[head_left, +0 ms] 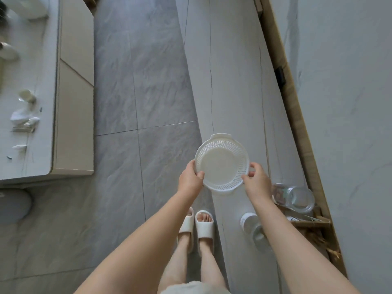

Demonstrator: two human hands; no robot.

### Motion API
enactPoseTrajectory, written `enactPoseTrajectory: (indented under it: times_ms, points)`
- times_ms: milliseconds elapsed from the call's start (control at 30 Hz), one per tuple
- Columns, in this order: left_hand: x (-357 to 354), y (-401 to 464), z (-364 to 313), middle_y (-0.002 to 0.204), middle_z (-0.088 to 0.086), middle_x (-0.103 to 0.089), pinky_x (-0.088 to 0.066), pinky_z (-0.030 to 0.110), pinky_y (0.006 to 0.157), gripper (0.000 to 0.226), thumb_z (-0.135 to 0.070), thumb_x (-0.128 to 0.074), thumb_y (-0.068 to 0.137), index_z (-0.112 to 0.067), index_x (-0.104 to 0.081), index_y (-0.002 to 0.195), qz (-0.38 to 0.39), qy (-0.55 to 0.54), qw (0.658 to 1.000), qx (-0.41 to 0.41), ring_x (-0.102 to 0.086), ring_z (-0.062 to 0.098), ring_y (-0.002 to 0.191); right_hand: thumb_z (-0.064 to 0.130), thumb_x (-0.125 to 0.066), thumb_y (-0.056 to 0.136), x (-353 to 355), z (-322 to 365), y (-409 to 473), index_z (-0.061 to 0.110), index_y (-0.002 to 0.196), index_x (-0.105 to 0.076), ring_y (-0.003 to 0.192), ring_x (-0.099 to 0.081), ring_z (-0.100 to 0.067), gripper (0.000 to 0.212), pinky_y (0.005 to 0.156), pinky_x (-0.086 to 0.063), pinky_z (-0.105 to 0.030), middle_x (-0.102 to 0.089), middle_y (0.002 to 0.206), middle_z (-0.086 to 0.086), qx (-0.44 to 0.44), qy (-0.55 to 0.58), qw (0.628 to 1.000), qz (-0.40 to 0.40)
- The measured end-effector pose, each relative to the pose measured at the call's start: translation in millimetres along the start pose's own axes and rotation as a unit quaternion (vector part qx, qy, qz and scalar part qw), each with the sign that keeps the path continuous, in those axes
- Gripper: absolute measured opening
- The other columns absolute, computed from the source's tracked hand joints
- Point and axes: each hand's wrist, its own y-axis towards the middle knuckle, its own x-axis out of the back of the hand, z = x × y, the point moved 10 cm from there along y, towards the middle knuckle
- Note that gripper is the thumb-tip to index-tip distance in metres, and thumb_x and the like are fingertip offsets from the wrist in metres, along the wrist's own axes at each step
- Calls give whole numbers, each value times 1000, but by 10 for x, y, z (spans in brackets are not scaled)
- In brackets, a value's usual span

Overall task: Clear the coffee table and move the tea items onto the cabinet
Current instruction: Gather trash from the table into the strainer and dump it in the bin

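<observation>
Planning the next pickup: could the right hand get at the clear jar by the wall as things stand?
Probably not at once. The right hand grips the white basket together with the left hand, so it isn't free. Otherwise the way looks open: the jar lies on the cabinet just beside that hand, nothing between.

— Where is there room on the cabinet (pixel 233 81)?
— Its far stretch lies bare. Near the wall stands a glass jar (pixel 297 196); a toppled bottle (pixel 254 228) lies just beside it.
</observation>
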Motion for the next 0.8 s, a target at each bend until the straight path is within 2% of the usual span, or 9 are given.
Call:
enactPoseTrajectory:
  times_ms: [67,133,200,300,400,467,567,633,800]
  points:
    - [224,-202,-58,117,14,-60,-55,41,84,57,-16,-51,92,-20,-29,144,-15,-24,1000,-4,-66,28,90,18,-55,91,69,213,-179,19,125,-47,89,-60,-20,35,64,-48,-29,-63,107,-4,22,13,1000,1]
    - [449,-413,-117,105,11,-59,-57,29,63,56,-12,-54,90,-20,-32,142,-31,-50,998,-14,-65,22,72,18,-56,90,127,423,-357,18,125,-47,90,-61,-22,36,74,-54,-38,-63,102,-5,38,26,999,5]
    - [699,-633,-153,101,9,-56,-52,21,49,56,-9,-58,88,-20,-35,139,-54,-81,995,-19,-64,24,72,19,-58,89,167,638,-544,18,124,-46,87,-61,-21,37,75,-55,-38,-62,97,-4,60,43,997,13]
    - [1062,-985,-136,103,12,-53,-53,26,52,57,-3,-61,85,-20,-38,135,-82,-140,986,-22,-60,26,67,17,-61,87,188,988,-843,16,119,-49,78,-61,-22,34,66,-52,-34,-60,84,-3,104,76,991,43]
    - [1434,-1301,-53,109,16,-51,-53,29,54,56,1,-60,84,-18,-40,133,-116,-185,975,-29,-57,25,66,14,-64,83,136,1294,-1113,16,113,-52,73,-58,-25,33,75,-54,-45,-57,74,-4,137,108,981,88]
    - [1677,-1491,35,111,15,-52,-52,25,51,56,2,-61,84,-18,-41,132,-145,-209,967,-31,-58,25,70,15,-65,82,41,1483,-1288,18,113,-52,71,-56,-23,34,76,-53,-44,-56,73,-5,156,117,973,123]
    - [1991,-1749,232,110,12,-54,-53,26,53,56,1,-62,84,-21,-42,132,-191,-238,952,-30,-61,28,77,14,-66,82,-139,1740,-1540,18,115,-52,75,-58,-23,36,77,-52,-42,-61,83,-8,180,137,960,166]
    - [2155,-1904,408,110,11,-54,-54,27,55,56,0,-63,84,-21,-43,132,-216,-257,942,-24,-62,29,79,10,-66,82,-278,1888,-1695,16,113,-53,88,-60,-24,34,81,-53,-45,-62,97,-10,192,149,951,193]
    - [2465,-2264,921,106,8,-57,-55,32,57,51,3,-64,81,-13,-50,128,-265,-327,907,7,-60,24,66,2,-61,84,-695,2177,-2128,18,108,-49,102,-59,-23,31,74,-54,-42,-60,110,-11,205,151,926,279]
